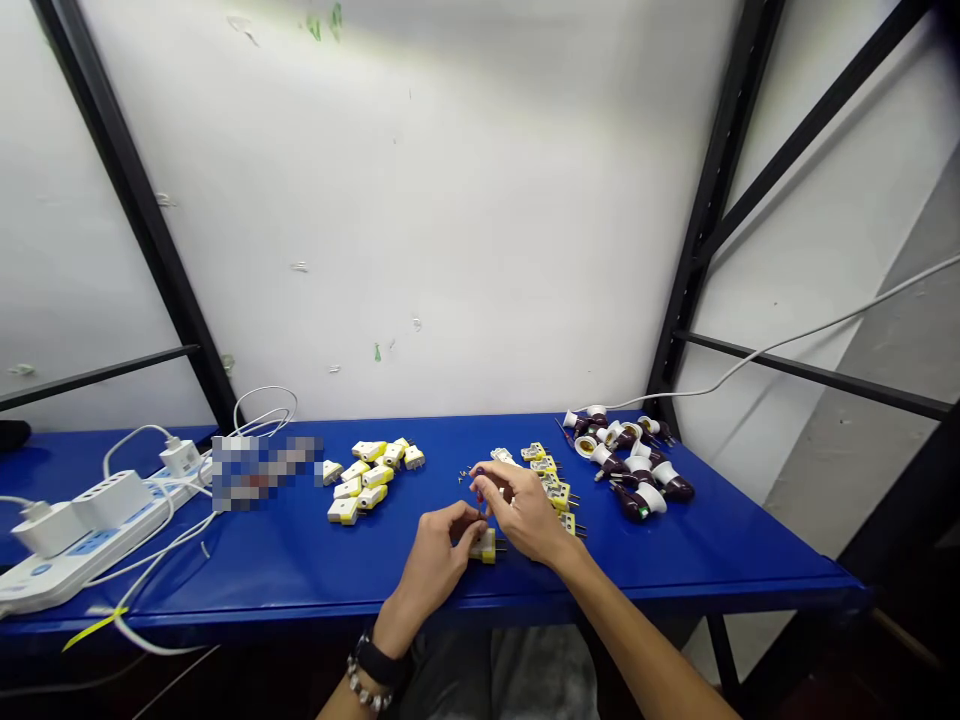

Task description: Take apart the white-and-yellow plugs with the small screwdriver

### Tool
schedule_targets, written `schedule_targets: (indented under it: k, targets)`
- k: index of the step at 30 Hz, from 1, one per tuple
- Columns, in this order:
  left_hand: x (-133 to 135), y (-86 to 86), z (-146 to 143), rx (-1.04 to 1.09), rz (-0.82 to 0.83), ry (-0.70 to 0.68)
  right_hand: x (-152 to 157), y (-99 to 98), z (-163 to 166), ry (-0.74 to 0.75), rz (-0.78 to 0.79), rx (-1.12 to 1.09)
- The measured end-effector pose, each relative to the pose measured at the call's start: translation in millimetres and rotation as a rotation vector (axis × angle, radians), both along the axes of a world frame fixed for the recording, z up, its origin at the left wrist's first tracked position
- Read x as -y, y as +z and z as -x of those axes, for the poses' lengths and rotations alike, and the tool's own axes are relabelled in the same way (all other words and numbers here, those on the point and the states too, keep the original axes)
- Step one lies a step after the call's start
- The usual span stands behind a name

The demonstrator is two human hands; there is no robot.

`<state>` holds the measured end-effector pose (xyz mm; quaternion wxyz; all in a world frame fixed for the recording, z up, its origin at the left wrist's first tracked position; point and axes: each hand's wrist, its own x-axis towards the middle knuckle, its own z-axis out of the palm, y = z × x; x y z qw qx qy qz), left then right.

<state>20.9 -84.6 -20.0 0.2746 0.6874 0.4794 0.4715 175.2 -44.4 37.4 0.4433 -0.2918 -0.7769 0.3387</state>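
Fingertips of the right hand pinch tightly around a slim dark-red tool, probably a small screwdriver, though the fingers hide most of it and its tip cannot be made out. The left hand is half closed, its thumb and fingers gripping a yellow-and-white plug whose metal prongs point right. The plug rests on the blue bench top just beneath those fingers. The hands almost touch, with the right above and beyond the left, and the tool sits close above the plug; this close, braced hold looks well suited to fine work. Just beyond the fingertips lie what look like tiny screws, and just to their right is a loose group of similar plugs. Farther right are white and maroon lamp holders. Left of the fingers sits a cluster of yellow-and-white plug parts, and farther left is a white power strip. Its small markings are unreadable, and no brand or writing can be read on anything else.
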Motion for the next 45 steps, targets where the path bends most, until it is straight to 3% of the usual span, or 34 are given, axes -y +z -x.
schedule_targets:
  k: [5,8,11,14,19,22,25,29,33,38,45]
  targets:
    - [2,0.3,1,0.019,-0.002,-0.036,-1,-0.6,-2,0.121,0.084,-0.018]
    - [1,-1.5,0,0.011,-0.018,0.027,0,-5.1,0,0.026,0.077,-0.031]
    - [1,-2.2,-2,0.005,-0.037,0.053,1,-7.5,3,-0.080,-0.052,-0.030]
    - [1,-2.1,-2,0.024,-0.055,-0.009,3,-5.7,3,-0.064,-0.167,0.038]
    - [-1,-3.1,-2,0.032,-0.054,0.025,5,-4.1,3,-0.014,-0.069,0.050]
    - [-1,-2.6,-2,0.041,-0.059,0.066,7,-6.5,5,-0.099,-0.122,0.069]
    - [0,-1.3,-2,0.036,-0.081,-0.009,9,-6.1,5,-0.071,-0.172,0.102]
    - [-1,-2.3,-2,0.044,-0.079,0.001,10,-3.0,4,0.002,-0.087,0.083]
    - [-4,-3.7,-2,0.034,-0.074,0.085,7,-6.0,5,-0.056,-0.074,0.050]
    - [-2,-1.5,1,-0.037,-0.115,0.017,4,-8.5,3,-0.001,-0.007,0.021]
    - [-1,0.3,8,-0.077,-0.062,0.064,3,-8.8,1,-0.009,0.075,-0.088]
